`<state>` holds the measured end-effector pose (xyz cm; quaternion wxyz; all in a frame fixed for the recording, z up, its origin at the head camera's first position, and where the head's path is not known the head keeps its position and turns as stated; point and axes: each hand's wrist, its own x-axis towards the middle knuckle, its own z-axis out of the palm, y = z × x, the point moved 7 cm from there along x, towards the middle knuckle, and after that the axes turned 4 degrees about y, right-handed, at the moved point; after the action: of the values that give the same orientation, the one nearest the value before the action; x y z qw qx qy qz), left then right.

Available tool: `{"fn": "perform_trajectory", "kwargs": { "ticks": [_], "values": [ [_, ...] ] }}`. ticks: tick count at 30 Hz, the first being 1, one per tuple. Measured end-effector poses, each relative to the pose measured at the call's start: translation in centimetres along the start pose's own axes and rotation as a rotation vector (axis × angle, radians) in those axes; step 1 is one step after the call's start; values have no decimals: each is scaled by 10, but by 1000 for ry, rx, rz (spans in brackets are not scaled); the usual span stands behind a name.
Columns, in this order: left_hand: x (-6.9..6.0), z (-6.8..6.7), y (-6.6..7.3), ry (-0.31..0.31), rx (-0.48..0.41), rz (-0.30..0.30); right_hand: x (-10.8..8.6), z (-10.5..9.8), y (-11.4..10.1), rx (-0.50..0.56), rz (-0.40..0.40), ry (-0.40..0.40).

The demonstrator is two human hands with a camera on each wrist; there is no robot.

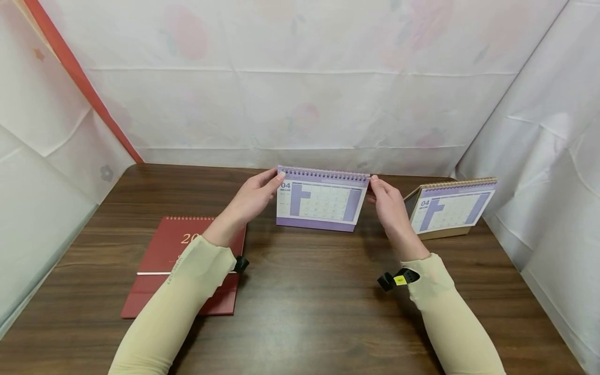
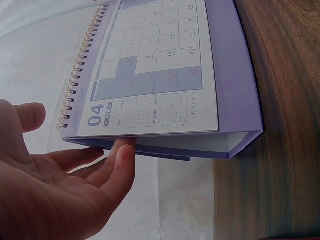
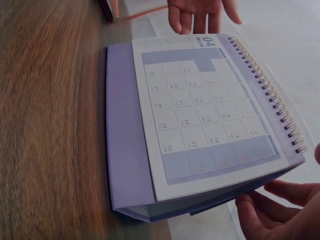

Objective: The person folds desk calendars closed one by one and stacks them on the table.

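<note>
A purple desk calendar [image 1: 319,200] showing month 04 stands upright like a tent at the back middle of the table, spiral binding on top. My left hand [image 1: 255,194] is at its left side; in the left wrist view the fingertips [image 2: 125,155] reach the side edge, while the thumb stays apart from the page. On the opposite side, my right hand [image 1: 386,200] has its fingers [image 3: 250,212] beside the calendar's side edge and partly behind it. The right thumb is mostly cut off in the right wrist view. Neither hand is curled round the calendar.
A second calendar [image 1: 454,205] with a similar 04 page stands at the right. A dark red spiral-bound calendar or planner [image 1: 161,242] lies flat at the left, partly under my left forearm. White cloth [image 1: 300,104] hangs behind the wooden table [image 1: 309,297].
</note>
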<state>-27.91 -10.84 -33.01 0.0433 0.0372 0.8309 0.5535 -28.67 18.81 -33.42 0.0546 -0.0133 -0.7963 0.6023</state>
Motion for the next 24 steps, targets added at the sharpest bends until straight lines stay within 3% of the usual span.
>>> {"fn": "perform_trajectory", "kwargs": {
  "ticks": [6, 12, 19, 24],
  "values": [
    [0, -2, 2, 17, -10, 9, -2, 0, -6, 126, -44, 17],
    [2, -10, 5, 87, -15, 76, -4, 1, -14, 234, -69, 45],
    [1, -15, 6, 185, -81, 100, -4, -4, -15, 250, -92, 92],
    [1, -16, 10, 216, -166, 126, -5, -10, -17, 287, -128, 98]
  ]
}}
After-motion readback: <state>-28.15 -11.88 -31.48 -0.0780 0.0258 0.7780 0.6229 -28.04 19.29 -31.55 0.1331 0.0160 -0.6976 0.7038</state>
